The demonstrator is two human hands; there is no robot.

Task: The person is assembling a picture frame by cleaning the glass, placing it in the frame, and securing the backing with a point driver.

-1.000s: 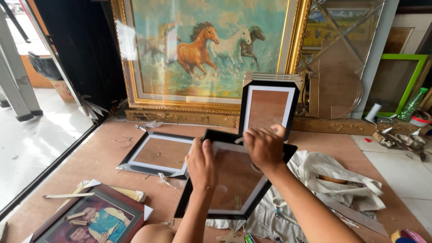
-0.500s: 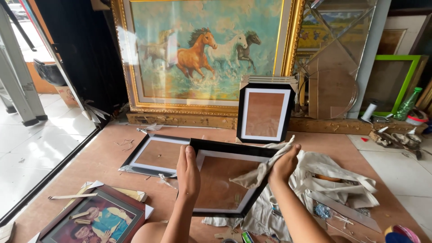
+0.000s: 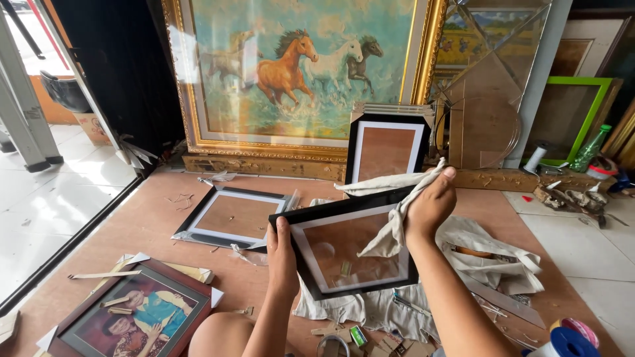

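Note:
My left hand (image 3: 282, 259) grips the left edge of a black picture frame (image 3: 349, 241) with a white inner border and a glass front, held tilted above the floor. My right hand (image 3: 430, 201) clutches a pale cloth (image 3: 390, 221) at the frame's upper right corner; the cloth hangs down over the glass. My knee shows at the bottom of the view.
A similar black frame (image 3: 233, 215) lies flat on the brown floor to the left; another (image 3: 386, 151) stands against a large gold-framed horse painting (image 3: 297, 73). A framed portrait (image 3: 132, 318) lies at bottom left. Crumpled fabric (image 3: 489, 254), tape rolls (image 3: 570, 337) and scraps lie around.
I have lifted the black frame off the floor and tilted it toward me. My right hand has picked up the cloth and brought it to the frame's upper right corner.

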